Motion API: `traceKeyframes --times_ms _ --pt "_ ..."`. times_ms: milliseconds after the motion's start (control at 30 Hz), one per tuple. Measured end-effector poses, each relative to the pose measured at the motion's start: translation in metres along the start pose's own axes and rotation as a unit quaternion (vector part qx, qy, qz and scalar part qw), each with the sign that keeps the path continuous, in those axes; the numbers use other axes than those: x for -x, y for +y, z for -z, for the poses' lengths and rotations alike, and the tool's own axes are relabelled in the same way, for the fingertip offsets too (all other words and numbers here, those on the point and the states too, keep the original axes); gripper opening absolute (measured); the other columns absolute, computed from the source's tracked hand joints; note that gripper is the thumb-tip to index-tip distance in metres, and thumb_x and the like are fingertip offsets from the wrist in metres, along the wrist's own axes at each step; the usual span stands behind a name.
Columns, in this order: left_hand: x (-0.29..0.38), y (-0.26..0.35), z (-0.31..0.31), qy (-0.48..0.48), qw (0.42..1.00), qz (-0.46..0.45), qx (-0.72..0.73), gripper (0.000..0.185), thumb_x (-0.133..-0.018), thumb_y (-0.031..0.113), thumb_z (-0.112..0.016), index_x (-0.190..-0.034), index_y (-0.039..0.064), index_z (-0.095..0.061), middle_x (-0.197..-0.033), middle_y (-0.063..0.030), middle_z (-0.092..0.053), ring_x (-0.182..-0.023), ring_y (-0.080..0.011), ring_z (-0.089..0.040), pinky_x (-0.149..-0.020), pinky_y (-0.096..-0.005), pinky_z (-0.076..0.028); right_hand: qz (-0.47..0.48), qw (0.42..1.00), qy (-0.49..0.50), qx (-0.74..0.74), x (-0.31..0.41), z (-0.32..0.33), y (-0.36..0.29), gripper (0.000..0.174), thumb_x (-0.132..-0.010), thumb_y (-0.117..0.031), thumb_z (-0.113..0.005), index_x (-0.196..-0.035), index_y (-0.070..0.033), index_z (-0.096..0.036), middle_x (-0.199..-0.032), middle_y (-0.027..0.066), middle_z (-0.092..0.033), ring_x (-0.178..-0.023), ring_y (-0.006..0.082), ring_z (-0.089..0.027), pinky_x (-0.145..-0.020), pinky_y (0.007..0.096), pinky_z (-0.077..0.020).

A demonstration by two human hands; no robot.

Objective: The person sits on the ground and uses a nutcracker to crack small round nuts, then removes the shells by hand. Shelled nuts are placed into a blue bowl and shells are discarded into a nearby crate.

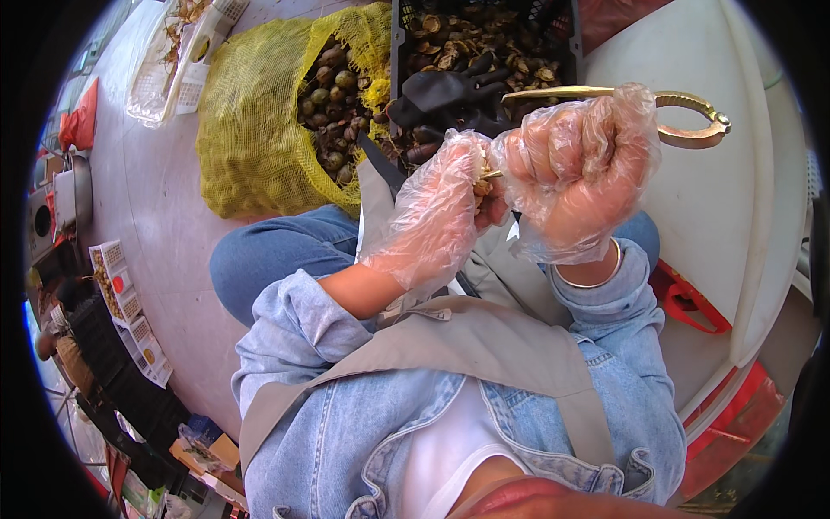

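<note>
My right hand [574, 172], in a clear plastic glove, is closed around a brass-coloured nutcracker-like tool [690, 133]. Its hinged, serrated jaws stick out to the right. One long handle points left over the crate. A thin metal tip reaches from beneath my right fist to a pale, broken nut-like piece [483, 188]. That piece is pinched in the fingers of my left hand [441, 194], gloved the same way. Both hands nearly touch above my lap; the fingers partly hide the piece.
A yellow mesh sack [259, 117] of round brown and greenish nuts or fruits [334, 97] lies ahead to the left. Beside it, a black plastic crate [577, 45] holds broken shells [447, 45] and a black glove [434, 94]. A white table-like surface [700, 214] borders my right side.
</note>
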State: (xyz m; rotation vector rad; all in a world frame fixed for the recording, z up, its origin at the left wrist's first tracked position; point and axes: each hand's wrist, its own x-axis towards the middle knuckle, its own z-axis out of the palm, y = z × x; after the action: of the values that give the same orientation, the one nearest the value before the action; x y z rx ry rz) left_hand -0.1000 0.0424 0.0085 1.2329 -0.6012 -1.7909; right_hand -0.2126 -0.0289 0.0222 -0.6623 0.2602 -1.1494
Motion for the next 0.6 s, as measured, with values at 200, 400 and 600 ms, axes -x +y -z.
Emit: traceKeyframes --times_ms 200,400,600 --pt "0.0 0.006 -0.004 -0.007 0.996 0.052 0.065 0.037 -0.098 0.04 -0.027 -0.098 0.009 -0.047 -0.073 -0.0026 -0.052 -0.063 -0.0089 -0.043 -0.059 -0.0203 -0.037 0.008 1.0 -0.019 0.014 -0.004 0.004 -0.006 0.048 -0.096 -0.038 -0.032 -0.055 -0.015 -0.022 -0.044 -0.0017 -0.022 -0.041 0.0112 -0.013 -0.042 0.0269 -0.0187" --pt "-0.01 0.001 0.007 -0.083 0.975 0.031 0.202 0.035 -0.098 0.038 -0.029 -0.1 0.009 -0.049 -0.071 -0.0089 -0.056 -0.055 -0.0097 -0.043 -0.05 -0.0213 -0.034 0.02 0.999 0.024 0.005 -0.008 0.006 -0.012 0.048 -0.095 -0.037 -0.033 -0.054 -0.014 -0.021 -0.043 -0.0014 -0.02 -0.041 0.0111 -0.013 -0.041 0.0269 -0.0188" --pt "-0.015 0.003 0.004 -0.05 0.966 0.09 0.238 0.04 -0.097 0.042 -0.029 -0.1 0.008 -0.051 -0.07 -0.0121 -0.058 -0.049 -0.0115 -0.044 -0.046 -0.0213 -0.033 -0.008 0.999 0.013 -0.027 -0.007 0.004 -0.012 0.047 -0.095 -0.035 -0.034 -0.056 -0.013 -0.022 -0.044 -0.0005 -0.021 -0.041 0.0115 -0.014 -0.04 0.027 -0.019"
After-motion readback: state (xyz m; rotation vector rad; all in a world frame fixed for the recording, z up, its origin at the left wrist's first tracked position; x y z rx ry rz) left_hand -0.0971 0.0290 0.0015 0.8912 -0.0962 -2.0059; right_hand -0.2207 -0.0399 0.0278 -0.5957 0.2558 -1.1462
